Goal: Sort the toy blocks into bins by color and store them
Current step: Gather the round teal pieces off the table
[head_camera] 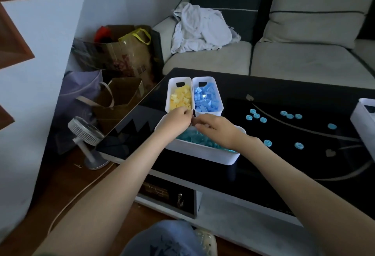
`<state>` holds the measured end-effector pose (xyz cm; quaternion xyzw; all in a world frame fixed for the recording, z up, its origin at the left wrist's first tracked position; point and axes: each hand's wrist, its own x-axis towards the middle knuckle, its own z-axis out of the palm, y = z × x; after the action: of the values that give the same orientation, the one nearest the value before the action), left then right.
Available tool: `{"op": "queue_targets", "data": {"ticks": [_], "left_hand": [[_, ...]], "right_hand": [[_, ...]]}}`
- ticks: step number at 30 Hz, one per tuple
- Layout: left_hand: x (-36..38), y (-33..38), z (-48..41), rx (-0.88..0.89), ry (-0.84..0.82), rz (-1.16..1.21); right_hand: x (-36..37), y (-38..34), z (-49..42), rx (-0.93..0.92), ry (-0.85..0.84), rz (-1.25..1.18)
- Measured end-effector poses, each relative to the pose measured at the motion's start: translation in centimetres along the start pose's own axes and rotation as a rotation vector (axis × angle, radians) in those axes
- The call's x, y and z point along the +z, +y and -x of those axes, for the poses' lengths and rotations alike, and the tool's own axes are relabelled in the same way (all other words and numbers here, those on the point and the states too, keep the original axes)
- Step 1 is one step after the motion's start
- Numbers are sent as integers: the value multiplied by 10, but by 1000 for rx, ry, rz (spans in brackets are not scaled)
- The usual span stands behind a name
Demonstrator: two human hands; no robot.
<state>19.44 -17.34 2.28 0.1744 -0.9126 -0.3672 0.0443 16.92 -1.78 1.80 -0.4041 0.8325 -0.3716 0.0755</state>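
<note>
Three white bins stand on the black glass table. The far left bin (170,101) holds yellow blocks (181,99). Beside it, the far right bin (220,103) holds blue blocks (206,98). A wider near bin (203,153) holds light-blue pieces (192,139). My left hand (176,121) and my right hand (217,129) hover over the near bin. Their curled fingertips meet just in front of the two far bins. Whatever lies between the fingertips is hidden. Several light-blue round pieces (255,116) lie loose on the table to the right.
Another white bin (363,118) sits at the table's right edge. A sofa with a crumpled white cloth (199,27) is behind the table. Paper bags (121,53) and a small white fan (86,132) stand on the floor to the left.
</note>
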Motion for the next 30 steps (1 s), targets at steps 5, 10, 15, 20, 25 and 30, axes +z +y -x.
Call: {"op": "queue_targets", "data": {"ticks": [5,10,15,20,25,30], "left_hand": [[18,33,11,131,159,52],[65,90,33,363,256,110],[155,128,57,414,34,-17],[198,114,35,394,-35,-470],[207,115,14,466,48,-561],[218,123,-13,349,261,-605]], "right_hand": [[-33,12,25,-94,305,79],[-76,80,77,304,500,358],[-89,143,141,809,291,461],[-82,158,142,457,266,656],[-96,172,130,413,498,487],[-138,202,130,648,663,613]]}}
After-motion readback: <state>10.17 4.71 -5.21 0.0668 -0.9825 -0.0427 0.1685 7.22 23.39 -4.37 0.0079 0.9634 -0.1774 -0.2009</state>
